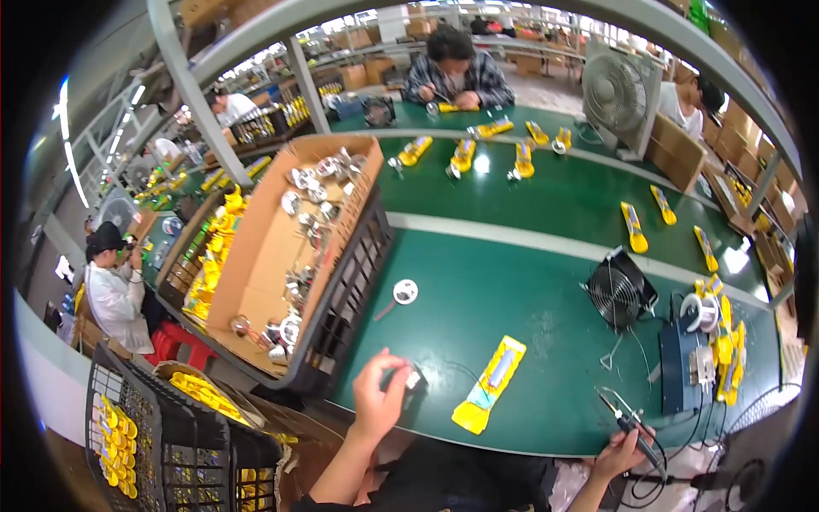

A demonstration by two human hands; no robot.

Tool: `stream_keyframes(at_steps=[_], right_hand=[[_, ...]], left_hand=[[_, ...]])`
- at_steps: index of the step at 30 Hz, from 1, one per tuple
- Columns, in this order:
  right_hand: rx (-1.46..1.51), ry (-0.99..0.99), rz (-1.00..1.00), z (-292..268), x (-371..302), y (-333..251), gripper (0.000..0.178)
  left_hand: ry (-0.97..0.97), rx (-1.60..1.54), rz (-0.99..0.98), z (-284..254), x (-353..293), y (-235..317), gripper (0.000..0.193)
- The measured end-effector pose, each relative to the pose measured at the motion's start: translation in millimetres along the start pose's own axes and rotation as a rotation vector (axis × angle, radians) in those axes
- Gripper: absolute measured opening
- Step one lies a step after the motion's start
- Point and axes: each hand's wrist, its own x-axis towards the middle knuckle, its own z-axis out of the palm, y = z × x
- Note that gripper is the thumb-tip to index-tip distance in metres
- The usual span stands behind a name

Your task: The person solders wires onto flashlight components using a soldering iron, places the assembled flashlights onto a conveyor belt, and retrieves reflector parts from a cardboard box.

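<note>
My left hand [379,394] is closed in a pinch just above the green bench, with a small white-and-dark part [413,378] at its fingertips; its kind is too small to tell. To its right lies a yellow flashlight-shaped housing [490,384], with thin wires running from it toward my left hand. My right hand [624,452] grips a soldering iron [630,422] near the bench's front edge, its tip pointing up and left. Beyond my left hand, a round white lamp piece [405,292] with a red wire rests on the bench.
A cardboard tray [247,299] of silver lamp heads sits on a black crate at left. At right stand a small black fan [618,290], a blue soldering station [682,367] and a solder spool [701,312]. Yellow housings lie on the far belt [546,200]; a co-worker [456,72] sits beyond.
</note>
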Motion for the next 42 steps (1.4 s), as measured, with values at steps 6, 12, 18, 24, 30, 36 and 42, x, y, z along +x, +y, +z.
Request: stream_keyframes(at_steps=[6, 12, 18, 24, 30, 36, 42], right_hand=[[0.073, -0.284, -0.025, 12.3, -21.0, -21.9, 0.021], [-0.018, -0.413, -0.053, 55.1, -59.7, -24.1, 0.023], [-0.183, -0.501, -0.049, 88.3, -85.6, -5.1, 0.039], [-0.365, -0.534, -0.133, 89.4, -90.3, -3.7, 0.043], [-0.471, -0.504, -0.276, 88.5, -90.3, -1.3, 0.045], [-0.541, -0.516, -0.295, 88.6, -90.3, -2.7, 0.046], [-0.569, -0.575, -0.312, 86.5, -88.8, -1.8, 0.045]], left_hand=[[-0.077, -0.062, -0.062, 32.5, -48.6, 16.7, 0.006], [-0.100, -0.057, -0.277, 45.1, -54.2, 24.3, 0.008], [-0.006, 0.019, -0.148, 61.9, -59.0, 16.4, 0.012], [0.020, 0.138, -0.085, 69.9, -59.3, 11.2, 0.016], [0.001, 0.185, -0.070, 72.4, -58.5, 8.5, 0.019], [-0.001, 0.182, -0.069, 72.6, -58.0, 7.9, 0.019], [-0.002, 0.162, -0.091, 73.5, -59.5, 6.6, 0.019]])
